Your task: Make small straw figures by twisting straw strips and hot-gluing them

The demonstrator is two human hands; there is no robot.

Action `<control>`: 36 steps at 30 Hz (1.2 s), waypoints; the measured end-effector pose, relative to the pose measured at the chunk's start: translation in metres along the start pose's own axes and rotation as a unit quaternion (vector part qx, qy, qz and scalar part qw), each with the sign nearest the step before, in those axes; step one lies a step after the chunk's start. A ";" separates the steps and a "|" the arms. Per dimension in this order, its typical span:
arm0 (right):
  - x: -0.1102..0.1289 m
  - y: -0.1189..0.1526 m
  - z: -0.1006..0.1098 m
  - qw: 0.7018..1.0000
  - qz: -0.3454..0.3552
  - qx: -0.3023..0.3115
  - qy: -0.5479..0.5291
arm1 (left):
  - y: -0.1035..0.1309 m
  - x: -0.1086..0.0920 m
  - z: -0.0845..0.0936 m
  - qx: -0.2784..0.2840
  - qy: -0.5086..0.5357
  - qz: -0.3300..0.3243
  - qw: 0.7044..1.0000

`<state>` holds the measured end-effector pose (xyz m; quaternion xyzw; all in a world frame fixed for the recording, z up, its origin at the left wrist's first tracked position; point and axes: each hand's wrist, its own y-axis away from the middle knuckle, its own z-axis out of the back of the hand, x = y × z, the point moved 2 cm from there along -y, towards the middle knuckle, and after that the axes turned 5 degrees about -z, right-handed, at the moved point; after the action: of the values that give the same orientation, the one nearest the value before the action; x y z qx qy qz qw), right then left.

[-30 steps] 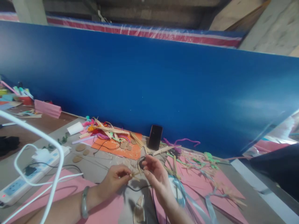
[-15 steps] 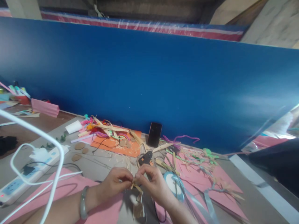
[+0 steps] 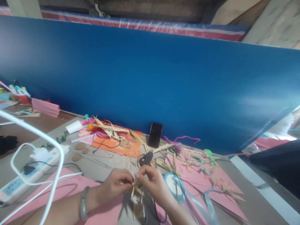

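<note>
Low in the middle of the view, my left hand (image 3: 117, 184) and my right hand (image 3: 151, 184) meet fingertip to fingertip. Both pinch a small piece of tan raffia-like strip (image 3: 136, 189), folded or knotted, with short ends sticking out below the fingers. Just under it a small pale tan object (image 3: 139, 210) hangs or lies; its kind is unclear. A bangle (image 3: 83, 203) circles my left wrist. Beyond my right hand lies a black glue gun (image 3: 145, 159), and to its right a blue-rimmed roll of ribbon (image 3: 174, 187).
A phone (image 3: 155, 135) leans against the blue partition (image 3: 150, 78). At left are a power strip (image 3: 14, 190) and a looping white cable (image 3: 59, 150). Orange paper (image 3: 131, 150) carries tan strips and pipe cleaners. Pink sheets (image 3: 225, 178) with scraps lie right.
Both hands stay nearly in place, still pinching. The short ends of the tan strip have shifted and point more downward under the fingers.
</note>
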<state>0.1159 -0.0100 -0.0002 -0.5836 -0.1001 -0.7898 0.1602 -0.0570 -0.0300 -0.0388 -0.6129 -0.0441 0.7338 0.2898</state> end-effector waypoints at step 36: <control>0.007 0.007 -0.004 0.994 0.084 -0.061 -0.021 | -0.005 0.003 0.004 -0.103 0.167 0.069 0.978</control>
<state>0.1132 -0.0186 0.0047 -0.6154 -0.0061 -0.7654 0.1882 -0.0594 -0.0237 -0.0380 -0.7546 -0.0282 0.6310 0.1776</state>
